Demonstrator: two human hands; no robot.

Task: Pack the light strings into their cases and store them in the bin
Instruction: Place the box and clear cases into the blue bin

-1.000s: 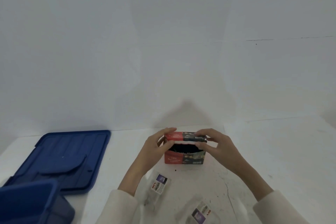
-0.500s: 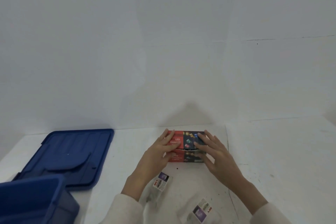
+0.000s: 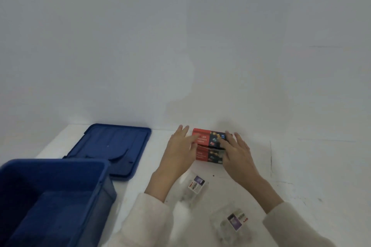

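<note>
A red and dark light-string case (image 3: pixel 206 140) lies closed on the white bench (image 3: pixel 301 166). The left hand (image 3: pixel 179 151) rests against the case's left end, its fingers (image 3: pixel 183 132) straight and relaxed, gripping nothing. The right hand (image 3: pixel 235 153) lies flat over the case's right part, fingers (image 3: pixel 240 139) straight too. Nearer the person than the case lie a clear packet (image 3: pixel 193 186) and a second clear packet (image 3: pixel 232 220), each with a printed label. Well left of the case sits the blue lid (image 3: pixel 112 146), with the open blue bin (image 3: pixel 60 163) nearer the person.
</note>
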